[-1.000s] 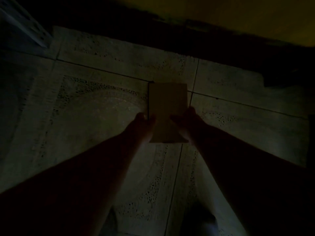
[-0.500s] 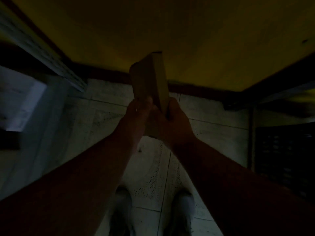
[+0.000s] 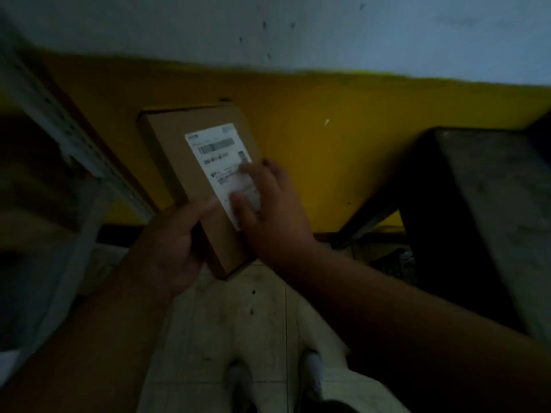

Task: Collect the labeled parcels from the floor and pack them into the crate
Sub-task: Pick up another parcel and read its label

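A flat brown cardboard parcel with a white shipping label is held up in front of me, label side facing me. My left hand grips its lower left edge, thumb on the front. My right hand holds the lower right side, fingers lying over the bottom of the label. A dark crate shows low at the right, partly hidden behind my right arm and a dark slab.
A yellow and white wall stands ahead. A white metal rack upright runs along the left. A dark table or shelf surface fills the right. Pale floor tiles and my shoes lie below. The scene is dim.
The parcel has been lifted off the floor tiles to chest height and turned from edge-on to label side facing me. My view has tilted up towards the wall.
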`<state>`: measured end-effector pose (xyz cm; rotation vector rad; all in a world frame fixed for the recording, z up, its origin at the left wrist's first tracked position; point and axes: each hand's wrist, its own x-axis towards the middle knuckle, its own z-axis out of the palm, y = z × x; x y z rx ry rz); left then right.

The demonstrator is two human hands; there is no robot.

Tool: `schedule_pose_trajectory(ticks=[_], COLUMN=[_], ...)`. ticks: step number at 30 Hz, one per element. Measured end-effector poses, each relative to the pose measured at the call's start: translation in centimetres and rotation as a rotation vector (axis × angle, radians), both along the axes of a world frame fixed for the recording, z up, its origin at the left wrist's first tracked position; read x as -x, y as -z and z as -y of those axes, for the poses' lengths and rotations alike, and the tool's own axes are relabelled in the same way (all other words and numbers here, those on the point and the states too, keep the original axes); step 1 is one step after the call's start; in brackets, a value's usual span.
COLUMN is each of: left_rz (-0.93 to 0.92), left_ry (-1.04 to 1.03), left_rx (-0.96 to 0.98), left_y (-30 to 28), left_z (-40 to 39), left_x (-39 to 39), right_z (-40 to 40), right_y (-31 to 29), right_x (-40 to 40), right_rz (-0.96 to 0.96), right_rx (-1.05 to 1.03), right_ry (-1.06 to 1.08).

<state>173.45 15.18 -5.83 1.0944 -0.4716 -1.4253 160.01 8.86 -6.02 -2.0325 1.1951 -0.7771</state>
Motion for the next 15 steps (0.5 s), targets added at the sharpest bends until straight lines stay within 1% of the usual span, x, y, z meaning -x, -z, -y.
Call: schedule_pose_trajectory(ticks=[2,4,6,7,8,10,12,15], left_rz=[0.122,0.198,0.252,0.281,0.301,0.34,0.442,0.559], left_ry=[-0.057,-0.121,-0.152,-0.164,-0.188,-0.285,-0.41,-0.586], left_rx=[0.008,0.072,0.172,0.212,0.24,0.263,0.243,0.202], left_y=[-3.8,-7.1,-10.0,-11.3,-12.4,-14.3,-15.5,-16.7], left_z=[-1.0,-2.0,-3.2,-3.9,-4.7,-6.0,-7.4,-9.6], left_x=[-0.5,-1.5,-2.4,-2.7,-2.9,-3.1,-2.9,-2.0], right_z=[-0.8,-1.3,-1.6,-1.9,-2.2,-3.0,-4.0,-5.5], right_y=[-4.3,-8.0,-11.5,-13.0,-14.3,-16.3,-17.6,-18.7], right_x=[0.2,0.3,0.1,-0.1,-0.4,-1.1,-2.0,-3.0], right_rz=[0.073,0.205,0.356,0.417,0.459,0.497,0.507,0.529], right_rx=[-0.009,-0.142,-0.31,-0.36,-0.364,-0.267,-0.168,-0.114], right_ry=[0.036,0.013,-0.071,-0.117,-0.147,-0.164,-0.187,-0.28])
